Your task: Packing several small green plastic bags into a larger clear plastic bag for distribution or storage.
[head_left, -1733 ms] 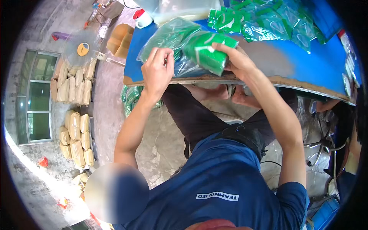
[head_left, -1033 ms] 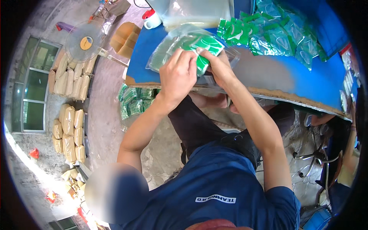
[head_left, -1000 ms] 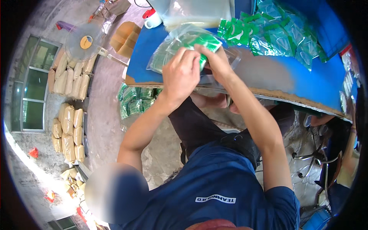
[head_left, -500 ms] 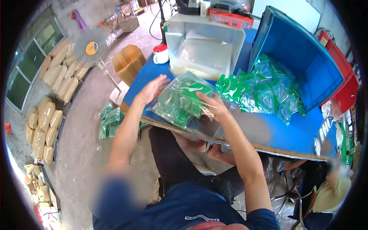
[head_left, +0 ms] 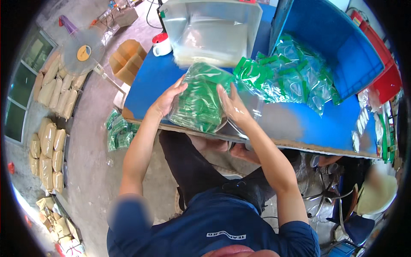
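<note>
At the near edge of a blue worktable (head_left: 336, 128), a person's left hand (head_left: 167, 98) and right hand (head_left: 236, 109), fingers unclenched, flank a green-filled clear bag (head_left: 199, 103) whose probably slick plastic, so loosely cupped, could slip off.

The left hand (head_left: 170, 100) lies at the left edge of the bag of green packets (head_left: 200, 103), unclenched, its fingers reaching up along that side. The right hand (head_left: 235, 107) is at the bag's right side, its digits parted and pointing away from the body. The left forearm (head_left: 140, 154) and right forearm (head_left: 269, 156) converge toward the bag, the right elbow (head_left: 284, 183) bent outward beyond it.
</note>
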`<action>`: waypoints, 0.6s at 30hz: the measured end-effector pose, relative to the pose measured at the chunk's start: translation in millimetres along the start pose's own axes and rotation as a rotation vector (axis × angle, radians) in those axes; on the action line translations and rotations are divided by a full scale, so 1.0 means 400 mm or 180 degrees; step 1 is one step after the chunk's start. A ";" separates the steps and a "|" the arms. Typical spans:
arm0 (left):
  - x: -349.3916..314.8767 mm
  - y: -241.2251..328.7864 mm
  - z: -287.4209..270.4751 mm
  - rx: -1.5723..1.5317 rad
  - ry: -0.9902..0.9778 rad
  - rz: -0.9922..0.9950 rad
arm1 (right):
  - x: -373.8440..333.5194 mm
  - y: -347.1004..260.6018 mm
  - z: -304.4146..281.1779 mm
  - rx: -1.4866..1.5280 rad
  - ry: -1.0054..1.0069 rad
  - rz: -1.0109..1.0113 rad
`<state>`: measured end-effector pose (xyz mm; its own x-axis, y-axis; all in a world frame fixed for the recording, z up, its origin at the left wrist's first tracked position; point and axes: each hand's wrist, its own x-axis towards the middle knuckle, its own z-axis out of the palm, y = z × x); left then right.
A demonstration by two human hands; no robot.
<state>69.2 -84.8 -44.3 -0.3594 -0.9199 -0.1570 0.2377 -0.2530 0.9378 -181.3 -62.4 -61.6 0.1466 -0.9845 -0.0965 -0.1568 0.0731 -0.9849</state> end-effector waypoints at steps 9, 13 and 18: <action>0.018 0.002 0.045 0.1069 -0.0105 -0.0096 | -0.151 -0.052 -0.044 0.1238 -0.0445 0.0194; 0.031 -0.024 0.094 0.1512 -0.0206 -0.0088 | -0.193 -0.018 -0.054 0.1575 -0.0474 0.0072; 0.023 0.042 0.103 0.1495 -0.0337 -0.0442 | -0.196 0.037 -0.014 -0.1104 0.0192 -0.0944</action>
<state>32.7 -85.1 -17.3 -0.4542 -0.8455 -0.2809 -0.2421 -0.1863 0.9522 -200.7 14.8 -67.7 0.1790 -0.9631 0.2009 -0.4359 -0.2607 -0.8614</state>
